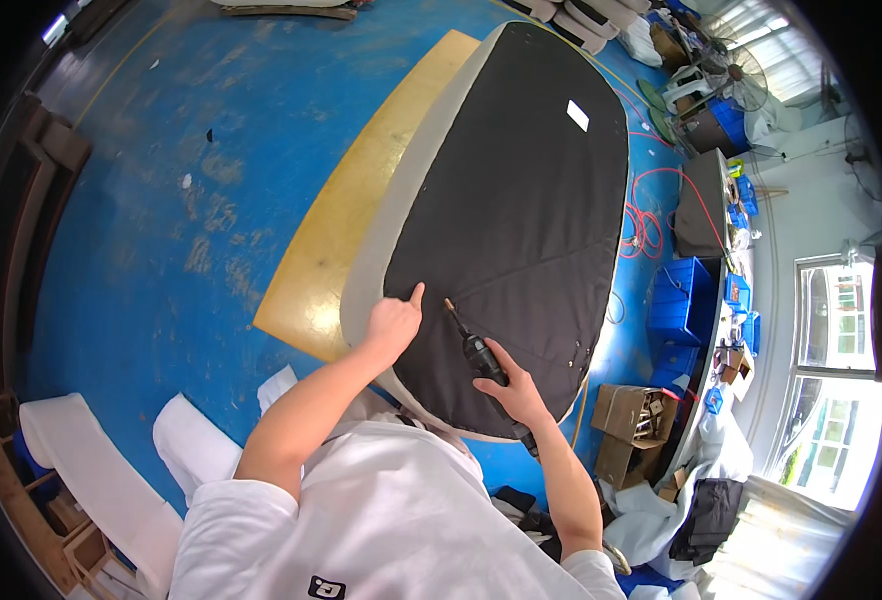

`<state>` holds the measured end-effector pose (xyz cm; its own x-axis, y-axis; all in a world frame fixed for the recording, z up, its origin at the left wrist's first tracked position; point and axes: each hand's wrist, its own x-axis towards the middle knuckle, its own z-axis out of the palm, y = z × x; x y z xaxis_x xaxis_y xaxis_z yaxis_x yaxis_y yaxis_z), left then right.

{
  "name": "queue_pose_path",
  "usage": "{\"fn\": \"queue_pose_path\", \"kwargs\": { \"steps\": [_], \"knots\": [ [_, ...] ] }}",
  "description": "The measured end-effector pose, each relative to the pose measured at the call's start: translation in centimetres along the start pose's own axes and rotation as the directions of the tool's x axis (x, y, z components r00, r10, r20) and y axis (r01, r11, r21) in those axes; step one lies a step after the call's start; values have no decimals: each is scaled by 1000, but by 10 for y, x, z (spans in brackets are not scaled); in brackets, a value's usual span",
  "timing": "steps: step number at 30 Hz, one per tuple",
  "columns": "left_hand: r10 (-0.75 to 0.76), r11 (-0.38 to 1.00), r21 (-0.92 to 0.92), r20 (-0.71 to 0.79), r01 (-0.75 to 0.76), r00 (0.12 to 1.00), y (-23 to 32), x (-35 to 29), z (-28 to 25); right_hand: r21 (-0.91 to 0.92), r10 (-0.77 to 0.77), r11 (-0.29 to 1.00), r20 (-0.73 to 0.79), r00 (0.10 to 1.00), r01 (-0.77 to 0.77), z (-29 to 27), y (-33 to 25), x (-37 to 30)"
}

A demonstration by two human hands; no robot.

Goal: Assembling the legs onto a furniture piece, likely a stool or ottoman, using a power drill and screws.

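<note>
Blue floor [161, 200]; R hand [511, 385] grips tool [476, 350], tip prob. up-left.

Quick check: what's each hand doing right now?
Left hand: holding nothing, index finger pointing onto the black fabric.
Right hand: closed around a black tool.

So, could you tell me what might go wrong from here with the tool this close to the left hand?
1. The left hand presses the black fabric with its index finger just beside the tool tip; a slip could hit that finger.
2. The right hand holds the tool at a slant, so the tip might skid and snag or tear the fabric.
3. The red cable loops on the blue floor close by and could catch a foot.
</note>
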<state>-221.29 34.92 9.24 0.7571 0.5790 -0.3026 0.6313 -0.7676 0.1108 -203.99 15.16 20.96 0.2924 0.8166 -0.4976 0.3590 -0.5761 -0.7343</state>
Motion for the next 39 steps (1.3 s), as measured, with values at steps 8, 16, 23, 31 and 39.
{"fn": "queue_pose_path", "kwargs": {
  "steps": [8, 16, 23, 31, 39],
  "knots": [
    [134, 990, 44, -47, -132, 990, -3, -2, -4, 35, 23, 999, 5, 1000, -23, 0, 1, 1],
    [253, 967, 31, -17, -252, 967, 3, -45, 5, 101, 31, 994, -5, 1000, -30, 0, 8, 3],
    [174, 977, 114, 64, -181, 983, 11, -41, -14, 180, 23, 984, -25, 999, -18, 4, 23, 0],
    [72, 983, 170, -14, -69, 997, -11, 22, -26, 225, 22, 974, 10, 1000, -24, 7, 35, 0],
    [194, 958, 198, 91, -209, 977, -3, 13, -26, 263, -14, 965, -4, 1000, 15, 8, 40, 6]
  ]
}}
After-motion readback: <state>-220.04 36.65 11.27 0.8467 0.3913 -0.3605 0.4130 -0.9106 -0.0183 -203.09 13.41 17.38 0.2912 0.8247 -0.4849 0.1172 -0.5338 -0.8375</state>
